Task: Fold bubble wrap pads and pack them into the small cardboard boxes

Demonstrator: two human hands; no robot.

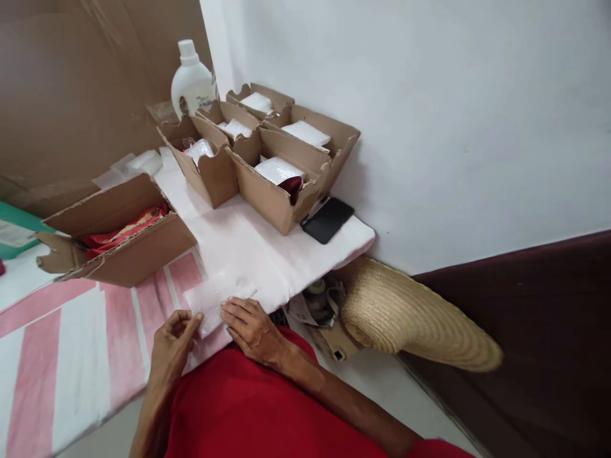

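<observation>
A piece of clear bubble wrap [210,299] lies near the table's front edge. My left hand [174,337] pinches its left edge between thumb and curled fingers. My right hand [252,329] rests on the right side of the wrap, fingers stretched out and lying flat. Whether anything is wrapped inside cannot be made out. Beyond my left hand stands an open cardboard box [143,251] with red packets [126,232] in it.
Several open cardboard boxes [260,194] holding bubble-wrapped items stand at the back, beside a white jug [193,83]. A black phone [328,219] lies near the table's right corner. Below that corner is a straw hat [405,312]. A white wall [453,127] bounds the right.
</observation>
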